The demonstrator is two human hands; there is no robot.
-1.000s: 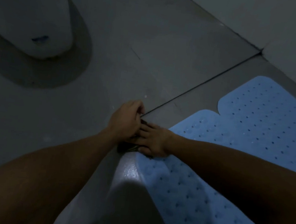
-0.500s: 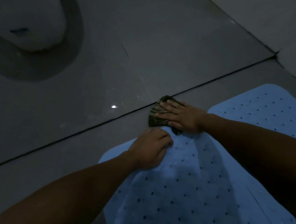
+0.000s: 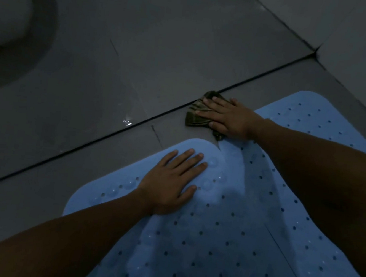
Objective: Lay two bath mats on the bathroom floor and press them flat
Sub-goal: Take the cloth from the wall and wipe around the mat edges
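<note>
A light blue perforated bath mat [image 3: 211,243] lies on the dark grey tiled floor [image 3: 141,55] in front of me. My left hand [image 3: 173,182] rests flat on its far rounded edge, fingers spread. A second blue bath mat [image 3: 315,116] lies beside it at the right, partly hidden by my right forearm. My right hand [image 3: 227,118] lies flat, fingers extended, on a folded dark striped cloth [image 3: 194,117] on the floor just beyond the gap between the mats.
A white toilet base [image 3: 8,7] stands at the upper left with a dark shadow around it. A pale wall [image 3: 358,32] runs along the upper right. A dark grout line [image 3: 110,132] crosses the floor diagonally.
My left hand has gone from curled at the near mat's edge to flat with spread fingers on it. My right hand stays on the cloth.
</note>
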